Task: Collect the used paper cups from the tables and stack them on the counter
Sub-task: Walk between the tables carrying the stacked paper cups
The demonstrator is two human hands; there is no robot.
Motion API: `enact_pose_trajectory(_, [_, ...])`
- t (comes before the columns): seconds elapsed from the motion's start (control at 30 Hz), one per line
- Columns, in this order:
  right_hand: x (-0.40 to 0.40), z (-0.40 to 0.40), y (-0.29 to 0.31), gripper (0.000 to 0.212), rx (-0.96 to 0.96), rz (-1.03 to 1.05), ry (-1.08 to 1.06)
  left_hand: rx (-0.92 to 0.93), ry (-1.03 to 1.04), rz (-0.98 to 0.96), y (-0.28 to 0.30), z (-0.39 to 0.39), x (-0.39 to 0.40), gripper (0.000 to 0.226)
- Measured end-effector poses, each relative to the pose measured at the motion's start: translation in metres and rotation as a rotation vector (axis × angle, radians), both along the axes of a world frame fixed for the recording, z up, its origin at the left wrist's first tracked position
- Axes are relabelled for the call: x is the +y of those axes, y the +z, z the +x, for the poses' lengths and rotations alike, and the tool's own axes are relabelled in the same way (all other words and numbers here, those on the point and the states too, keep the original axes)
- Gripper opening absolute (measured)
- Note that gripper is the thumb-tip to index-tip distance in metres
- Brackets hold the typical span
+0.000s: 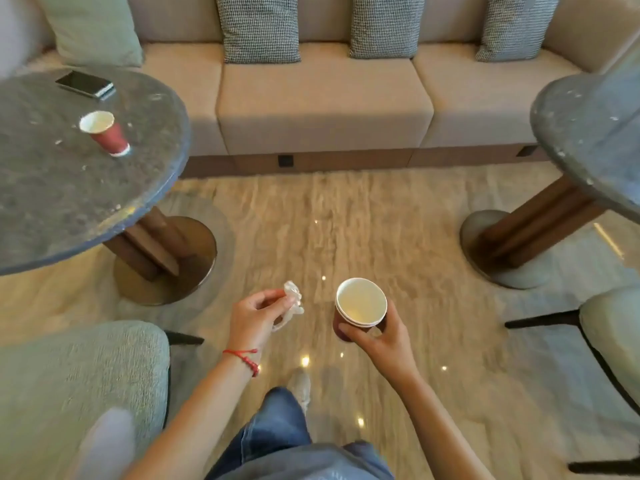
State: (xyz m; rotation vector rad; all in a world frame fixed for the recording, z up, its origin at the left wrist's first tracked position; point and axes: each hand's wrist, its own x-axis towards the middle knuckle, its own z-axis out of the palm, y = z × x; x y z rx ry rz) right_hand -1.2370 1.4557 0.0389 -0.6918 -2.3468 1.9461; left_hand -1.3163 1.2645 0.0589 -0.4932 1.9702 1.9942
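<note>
The right hand (pixel 379 336) wraps its fingers around a nested stack of red paper cups (pixel 360 306), while the left hand (pixel 256 315) pinches a crumpled bit of clear wrapper (pixel 293 301) between thumb and fingertips. One more red paper cup (pixel 105 131) stands on the left round table (pixel 69 202), well in from its edge, near a phone (pixel 85 84). With both hands occupied, picking it up risks knocking it over or loosening the stack.

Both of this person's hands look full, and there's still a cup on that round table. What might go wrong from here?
The left hand pinches a crumpled wrapper and the right hand holds nested cups, so grabbing the red cup may mean fumbling something.

That cup stands near a phone on the left table; any dregs could splash it if knocked.
</note>
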Motion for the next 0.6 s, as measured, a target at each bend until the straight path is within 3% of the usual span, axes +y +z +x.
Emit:
enact_pose_trajectory(0.2, [0.005, -0.103, 0.011, 0.058, 0.035, 0.003, -0.018, 0.040, 0.004, -0.025, 0.007, -0.110, 0.003, 0.019])
enact_pose_trajectory(0.4, [0.029, -0.199, 0.008, 0.058, 0.041, 0.019, 0.042, 0.026, 0.061, 0.010, -0.003, -0.193, 0.021, 0.007])
enact_pose_trajectory(0.6, [0.063, -0.305, 0.002, 0.059, 0.058, 0.035, 0.150, 0.028, 0.188, 0.004, -0.013, -0.277, 0.046, 0.012])
